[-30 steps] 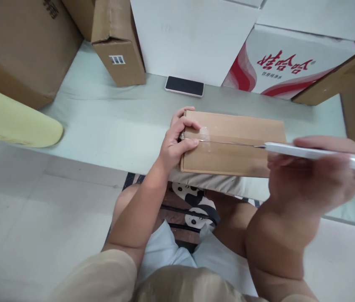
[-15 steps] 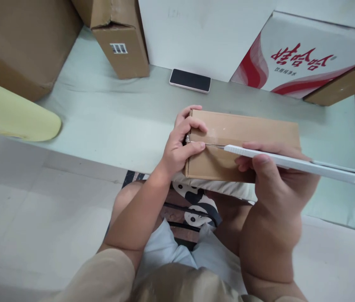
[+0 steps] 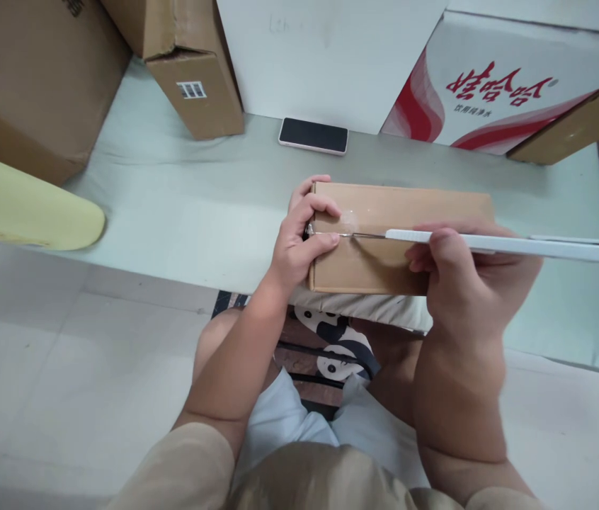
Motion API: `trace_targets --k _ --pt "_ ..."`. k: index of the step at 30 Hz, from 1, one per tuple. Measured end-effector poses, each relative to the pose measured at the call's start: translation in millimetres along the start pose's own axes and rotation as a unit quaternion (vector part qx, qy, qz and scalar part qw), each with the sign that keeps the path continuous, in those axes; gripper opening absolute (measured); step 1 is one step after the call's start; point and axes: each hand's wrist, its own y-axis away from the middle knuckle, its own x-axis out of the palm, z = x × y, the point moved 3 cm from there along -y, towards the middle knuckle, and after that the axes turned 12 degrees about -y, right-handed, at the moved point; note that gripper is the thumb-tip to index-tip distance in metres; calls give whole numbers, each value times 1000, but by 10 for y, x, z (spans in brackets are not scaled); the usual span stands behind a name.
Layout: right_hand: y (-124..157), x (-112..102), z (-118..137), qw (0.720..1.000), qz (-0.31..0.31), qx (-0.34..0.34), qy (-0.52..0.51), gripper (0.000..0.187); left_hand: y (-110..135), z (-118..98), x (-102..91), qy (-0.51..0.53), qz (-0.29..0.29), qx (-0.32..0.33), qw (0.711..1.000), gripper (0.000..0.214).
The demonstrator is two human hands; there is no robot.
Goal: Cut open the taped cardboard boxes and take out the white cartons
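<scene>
A brown cardboard box [image 3: 416, 202] lies flat at the table's near edge, a strip of clear tape along the middle of its top. My left hand [image 3: 302, 237] grips the box's left end, fingers over the top and thumb beside the taped seam. In my right hand [image 3: 469, 273] is a white utility knife [image 3: 512, 244], held nearly level above the box. Its thin blade points left, and the tip meets the taped seam a little right of my left thumb. My right palm and lower fingers hide the box's right front corner.
On the pale green table cloth [image 3: 183, 205], a phone [image 3: 314, 135] lies behind the box. Along the back stand a tall cardboard box [image 3: 201, 106], a white panel [image 3: 321, 64] and a red-and-white carton [image 3: 491, 92]. A yellow roll [image 3: 28, 202] rests at the left.
The knife's blade tip has shifted slightly right along the seam, away from my left thumb, and the handle has become more level. My left hand keeps its hold. The whole view has shifted a little.
</scene>
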Motion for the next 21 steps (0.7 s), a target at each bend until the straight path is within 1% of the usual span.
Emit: trace_targets --k 2,4,6,11,16,19,21 --pt "-13 1 -5 1000 -11 -12 -4 8 3 8 2 -10 -5 7 1000 44" --pt "-7 3 8 1000 -8 -8 -10 7 7 4 3 -18 -5 7 1000 44" --pt "13 0 34 1000 3 4 -26 6 9 -6 2 -20 -5 7 1000 45" --pt "66 -31 79 998 30 30 -45 15 10 -31 -8 -19 -7 10 1000 45" --pt "67 -34 64 997 81 11 10 13 19 -49 -12 -32 -8 9 999 45" --pt "62 -24 56 995 93 20 27 11 26 -55 -13 -39 -13 12 999 44" --pt "63 -17 57 995 91 26 28 10 29 -56 -12 -38 -12 11 999 43"
